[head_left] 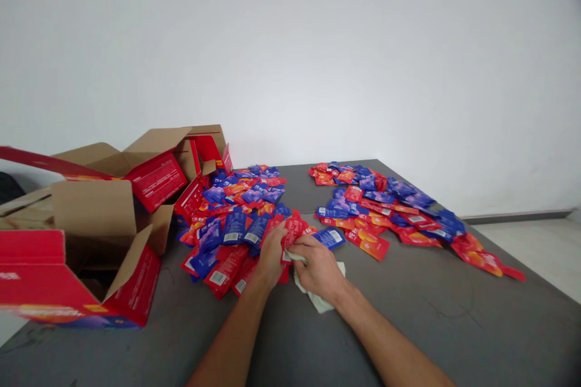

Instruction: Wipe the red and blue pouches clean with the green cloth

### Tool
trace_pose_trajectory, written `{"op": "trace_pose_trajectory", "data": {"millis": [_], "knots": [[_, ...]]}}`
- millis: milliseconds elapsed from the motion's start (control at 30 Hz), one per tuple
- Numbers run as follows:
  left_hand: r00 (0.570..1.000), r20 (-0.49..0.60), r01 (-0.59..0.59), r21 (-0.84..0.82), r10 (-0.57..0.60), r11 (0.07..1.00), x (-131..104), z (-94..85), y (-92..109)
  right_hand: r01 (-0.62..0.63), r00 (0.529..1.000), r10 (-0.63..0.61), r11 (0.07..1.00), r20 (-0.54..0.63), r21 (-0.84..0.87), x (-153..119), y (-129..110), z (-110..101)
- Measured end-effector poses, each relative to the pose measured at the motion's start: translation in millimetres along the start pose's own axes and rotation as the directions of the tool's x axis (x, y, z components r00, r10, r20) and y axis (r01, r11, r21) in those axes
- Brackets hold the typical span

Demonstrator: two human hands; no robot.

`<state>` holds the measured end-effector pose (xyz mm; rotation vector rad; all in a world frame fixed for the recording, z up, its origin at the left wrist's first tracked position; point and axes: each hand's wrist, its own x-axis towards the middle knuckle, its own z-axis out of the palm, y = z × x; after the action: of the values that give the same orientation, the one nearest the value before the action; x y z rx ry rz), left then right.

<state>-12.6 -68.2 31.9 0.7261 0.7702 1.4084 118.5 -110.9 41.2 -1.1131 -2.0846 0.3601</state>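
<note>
My left hand (272,254) is closed on a red packet (296,227) just above the table, at the right edge of a heap of red and blue packets (233,236). Pressed close beside it, my right hand (318,266) grips a pale cloth (323,302), whose loose end hangs below the fingers toward the table. The cloth's upper fold touches or nearly touches the red packet. A blue packet (330,237) with a barcode lies just beyond my right hand. My fingers hide part of the packet and of the cloth.
Open red cardboard boxes (149,290) with raised brown flaps stand along the left. A second long heap of red and blue packets (376,199) spreads over the right side of the grey table (408,326). A white wall (299,60) rises behind.
</note>
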Motion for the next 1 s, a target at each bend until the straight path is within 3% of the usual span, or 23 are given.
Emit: {"op": "trace_pose_trajectory", "data": {"millis": [100, 233, 300, 400, 500, 600, 700, 867, 1000], "knots": [[0.987, -0.101, -0.102, 0.19, 0.123, 0.977, 4.7, -9.3, -1.0, -0.061, 0.997, 0.06, 0.998, -0.042, -0.028, 2.2, 5.5, -3.0], [0.976, 0.006, -0.198, 0.428, 0.216, 0.882, 4.3, -17.2, 9.6, -0.228, 0.971, 0.216, 0.965, -0.104, -0.127, 4.7, 18.3, -11.5], [0.942, 0.104, -0.318, 0.588, 0.32, 0.744, 3.5, -18.8, 14.2, -0.336, 0.94, 0.318, 0.923, -0.12, -0.187, 5.1, 25.4, -17.2], [0.88, 0.209, -0.399, 0.811, 0.427, 0.427, 3.6, -22.2, 13.7, -0.456, 0.89, 0.44, 0.846, -0.123, -0.277, 4.2, 35.4, -24.3], [0.875, 0.221, -0.304, 0.943, 0.432, 0.134, 5.1, -29.2, 6.8, -0.526, 0.842, 0.531, 0.773, -0.09, -0.354, 2.1, 42.2, -26.2], [0.886, 0.207, -0.207, 0.977, 0.414, -0.047, 7.3, -36.8, 0.9, -0.538, 0.816, 0.577, 0.738, -0.032, -0.407, -0.2, 43.6, -23.2], [0.889, 0.251, -0.253, 0.966, 0.384, -0.045, 9.1, -37.6, -1.1, -0.503, 0.829, 0.559, 0.746, -0.001, -0.436, -1.3, 41.9, -19.9], [0.866, 0.415, -0.472, 0.862, 0.279, 0.183, 3.5, -20.4, -10.4, -0.41, 0.877, 0.477, 0.808, 0.06, -0.422, -0.2, 39.2, -19.5], [0.894, 0.399, -0.439, 0.872, 0.202, 0.217, -6.0, -10.5, -26.6, -0.342, 0.907, 0.408, 0.858, 0.102, -0.383, -0.3, 36.7, -19.8]]}}
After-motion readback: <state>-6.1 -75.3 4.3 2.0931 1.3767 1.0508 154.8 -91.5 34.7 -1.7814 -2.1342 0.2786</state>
